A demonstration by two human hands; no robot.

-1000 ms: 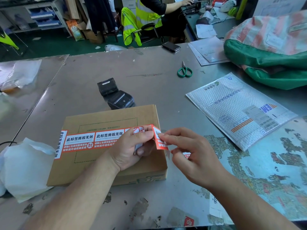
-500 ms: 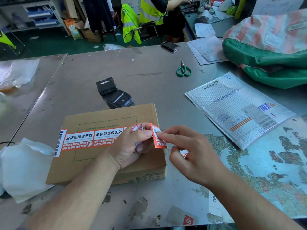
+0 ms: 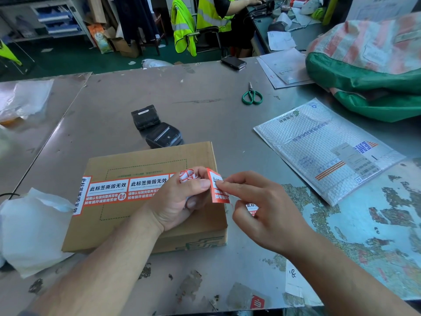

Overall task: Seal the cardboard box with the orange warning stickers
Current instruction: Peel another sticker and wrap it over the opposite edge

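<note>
Mid-frame, my left hand (image 3: 180,199) clamps wadded backing (image 3: 188,175) and my right hand (image 3: 262,210) pinches the sticker (image 3: 127,190) by its loose end; hardly moved in the last second. The sticker runs across the box (image 3: 148,165) top with its right end unstuck, so sealing's unfinished; scissors (image 3: 252,96) lie beyond.

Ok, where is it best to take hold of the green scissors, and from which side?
Take the scissors by their green loops, probably from the near side: they lie flat and closed, loops toward the person, tips pointing away.
</note>
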